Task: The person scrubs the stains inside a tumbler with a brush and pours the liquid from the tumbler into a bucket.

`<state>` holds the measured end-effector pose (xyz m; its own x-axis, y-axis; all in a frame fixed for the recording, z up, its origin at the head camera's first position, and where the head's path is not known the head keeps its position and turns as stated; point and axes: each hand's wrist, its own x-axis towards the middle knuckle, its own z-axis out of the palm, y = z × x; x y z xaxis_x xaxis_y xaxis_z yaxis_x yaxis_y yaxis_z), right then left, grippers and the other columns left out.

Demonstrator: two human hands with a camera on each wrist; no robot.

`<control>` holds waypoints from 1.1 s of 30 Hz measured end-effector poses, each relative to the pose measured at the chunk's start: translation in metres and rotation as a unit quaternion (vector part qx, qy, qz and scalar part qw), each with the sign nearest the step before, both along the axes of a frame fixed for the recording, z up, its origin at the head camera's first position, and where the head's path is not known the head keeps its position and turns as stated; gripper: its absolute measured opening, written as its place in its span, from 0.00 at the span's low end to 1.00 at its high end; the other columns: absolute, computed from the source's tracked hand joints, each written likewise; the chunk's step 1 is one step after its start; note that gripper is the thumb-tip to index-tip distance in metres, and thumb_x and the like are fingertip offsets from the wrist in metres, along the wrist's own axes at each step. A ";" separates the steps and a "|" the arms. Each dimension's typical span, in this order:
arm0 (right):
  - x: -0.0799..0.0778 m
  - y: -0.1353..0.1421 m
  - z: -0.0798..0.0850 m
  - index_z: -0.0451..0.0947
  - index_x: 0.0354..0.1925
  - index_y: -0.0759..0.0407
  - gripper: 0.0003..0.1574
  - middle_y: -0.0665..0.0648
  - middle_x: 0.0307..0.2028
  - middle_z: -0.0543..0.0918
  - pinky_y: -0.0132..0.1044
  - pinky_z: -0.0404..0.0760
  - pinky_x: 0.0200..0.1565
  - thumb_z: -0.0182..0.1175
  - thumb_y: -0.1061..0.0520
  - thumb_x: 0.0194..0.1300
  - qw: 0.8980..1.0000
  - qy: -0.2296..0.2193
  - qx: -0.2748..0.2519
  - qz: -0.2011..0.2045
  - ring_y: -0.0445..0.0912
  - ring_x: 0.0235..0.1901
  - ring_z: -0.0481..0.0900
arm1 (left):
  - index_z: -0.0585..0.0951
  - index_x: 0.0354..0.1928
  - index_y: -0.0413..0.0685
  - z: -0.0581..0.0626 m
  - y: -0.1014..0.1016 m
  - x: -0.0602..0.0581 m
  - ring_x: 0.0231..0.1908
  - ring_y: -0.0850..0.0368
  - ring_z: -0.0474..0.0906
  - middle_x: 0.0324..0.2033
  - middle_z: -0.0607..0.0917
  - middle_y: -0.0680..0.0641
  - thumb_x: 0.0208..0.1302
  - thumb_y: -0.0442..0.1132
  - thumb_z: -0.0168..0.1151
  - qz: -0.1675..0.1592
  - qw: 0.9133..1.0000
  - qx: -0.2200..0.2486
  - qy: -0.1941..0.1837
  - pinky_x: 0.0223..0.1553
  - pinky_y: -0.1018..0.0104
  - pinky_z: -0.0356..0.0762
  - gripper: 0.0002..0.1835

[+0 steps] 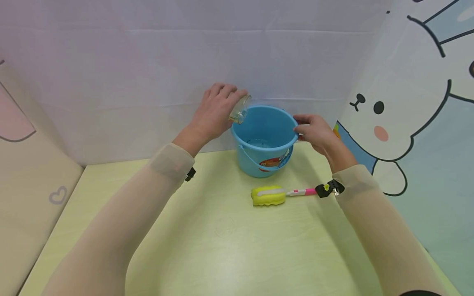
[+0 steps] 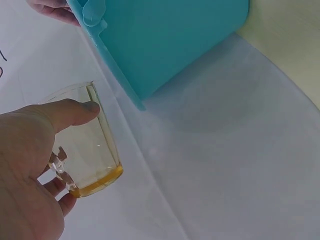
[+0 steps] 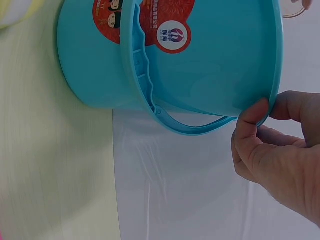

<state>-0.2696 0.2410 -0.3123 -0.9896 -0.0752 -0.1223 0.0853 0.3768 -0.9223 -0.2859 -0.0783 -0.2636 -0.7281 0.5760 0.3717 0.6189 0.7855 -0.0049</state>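
A blue bucket [image 1: 255, 160] stands upright near the back of the table, its handle hanging down at the front. Over the bucket's left rim, my left hand [image 1: 216, 109] grips a clear glass cup [image 1: 240, 110], held tilted. The left wrist view shows the cup [image 2: 87, 145] with the thumb along its side and an amber tint at its base. On the bucket's right side, my right hand [image 1: 312, 131] pinches the rim. In the right wrist view, the thumb and fingers of the right hand [image 3: 275, 145] close on the rim of the bucket [image 3: 210, 65].
A yellow sponge brush [image 1: 268, 196] with a white and pink handle lies on the table [image 1: 207, 230] in front of the bucket. White cloth [image 1: 148, 82] hangs behind the table, and a cartoon-printed sheet [image 1: 407, 123] stands at the right.
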 end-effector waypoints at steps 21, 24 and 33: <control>0.000 0.002 -0.002 0.54 0.82 0.68 0.38 0.69 0.73 0.66 0.30 0.83 0.46 0.50 0.66 0.80 1.000 0.000 0.003 0.002 0.60 0.64 0.74 | 0.70 0.77 0.55 -0.009 0.003 0.001 0.73 0.36 0.61 0.71 0.72 0.41 0.75 0.23 0.55 -0.033 0.997 -0.035 0.068 0.74 0.41 0.58 0.33; 0.000 0.002 -0.002 0.54 0.82 0.67 0.38 0.69 0.73 0.66 0.30 0.84 0.47 0.50 0.66 0.80 1.000 -0.001 0.004 0.004 0.60 0.64 0.74 | 0.71 0.77 0.55 -0.010 0.004 0.002 0.73 0.36 0.61 0.72 0.72 0.41 0.76 0.24 0.55 -0.036 0.995 -0.040 0.078 0.75 0.41 0.59 0.32; 0.000 0.004 -0.003 0.53 0.82 0.67 0.38 0.69 0.74 0.65 0.30 0.83 0.47 0.50 0.65 0.80 1.000 0.000 0.003 0.009 0.62 0.66 0.72 | 0.71 0.77 0.55 -0.011 0.005 0.002 0.72 0.37 0.62 0.72 0.73 0.41 0.76 0.25 0.55 -0.039 0.995 -0.039 0.088 0.74 0.42 0.59 0.31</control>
